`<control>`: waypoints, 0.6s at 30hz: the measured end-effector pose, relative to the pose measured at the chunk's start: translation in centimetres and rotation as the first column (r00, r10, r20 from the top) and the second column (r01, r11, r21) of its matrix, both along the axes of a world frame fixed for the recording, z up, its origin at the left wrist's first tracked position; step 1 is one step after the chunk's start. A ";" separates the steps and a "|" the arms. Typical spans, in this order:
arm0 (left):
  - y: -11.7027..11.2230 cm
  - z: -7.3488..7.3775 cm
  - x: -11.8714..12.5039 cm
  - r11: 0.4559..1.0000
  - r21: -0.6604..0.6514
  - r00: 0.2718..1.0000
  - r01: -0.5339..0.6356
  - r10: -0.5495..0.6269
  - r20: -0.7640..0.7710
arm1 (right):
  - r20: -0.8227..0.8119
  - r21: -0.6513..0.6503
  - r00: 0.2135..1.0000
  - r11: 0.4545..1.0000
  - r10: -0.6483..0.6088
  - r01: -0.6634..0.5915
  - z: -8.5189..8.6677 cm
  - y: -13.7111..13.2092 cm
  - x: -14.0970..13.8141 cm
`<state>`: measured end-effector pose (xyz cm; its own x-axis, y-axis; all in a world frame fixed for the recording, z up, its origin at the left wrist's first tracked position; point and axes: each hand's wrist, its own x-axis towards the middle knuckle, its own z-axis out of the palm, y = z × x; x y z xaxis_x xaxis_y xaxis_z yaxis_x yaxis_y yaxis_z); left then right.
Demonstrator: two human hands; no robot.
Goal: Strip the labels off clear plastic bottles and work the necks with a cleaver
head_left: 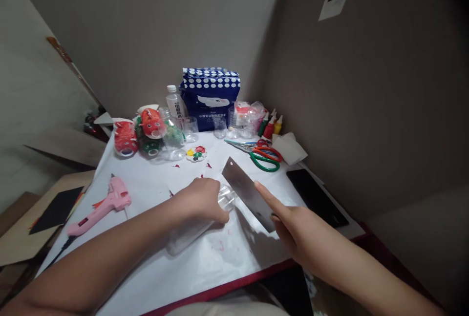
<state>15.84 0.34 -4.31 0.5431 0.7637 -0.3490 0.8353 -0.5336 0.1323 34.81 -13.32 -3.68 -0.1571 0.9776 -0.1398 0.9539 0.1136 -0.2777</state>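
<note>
My left hand (203,200) is closed over a clear plastic bottle (190,233) that lies on its side on the white paper cover (154,184). My right hand (293,228) grips a broad steel cleaver (247,194), the index finger stretched along the blade's back. The blade rests against the bottle near its neck, just right of my left hand's fingers.
A pink glue gun (102,206) lies at the left. Painted bottle figures (144,135), clear cups, a water bottle (175,103), a blue dotted pack (210,94), a paint palette (197,153), paint bottles (270,125), scissors (262,156) and a black phone (317,198) fill the back and right.
</note>
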 end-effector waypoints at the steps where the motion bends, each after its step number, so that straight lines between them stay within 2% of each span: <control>1: -0.1 0.0 0.0 1.000 0.004 1.000 0.007 -0.007 -0.001 | 0.025 -0.015 1.000 1.000 0.007 -0.006 0.5 0.7 -0.3; 3: -0.3 0.1 0.1 1.000 0.022 1.000 0.014 -0.014 0.000 | 0.088 -0.035 0.996 0.999 0.029 -0.026 1.5 2.3 -1.1; 6: -0.4 0.2 0.1 0.999 0.048 1.000 -0.006 0.005 0.013 | 0.156 0.008 0.986 0.998 0.064 -0.066 2.5 4.7 -2.7; 11: -0.6 0.3 0.1 0.999 0.043 1.000 -0.022 0.021 0.018 | 0.158 0.060 0.984 0.994 0.079 -0.089 3.3 7.3 -3.8; 15: -0.9 0.7 0.2 0.999 0.047 1.000 -0.010 0.011 -0.013 | 0.066 0.073 0.997 0.997 0.027 -0.032 2.9 7.2 -3.4; 18: -1.2 0.9 0.2 0.997 0.071 1.000 0.029 -0.029 -0.007 | -0.002 0.102 1.000 0.995 -0.005 0.005 1.6 5.4 -2.9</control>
<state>16.01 -0.86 -3.38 0.5635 0.7707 -0.2975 0.8200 -0.5656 0.0878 31.91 -7.89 -2.03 -0.1522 0.9876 -0.0385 0.9541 0.1366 -0.2666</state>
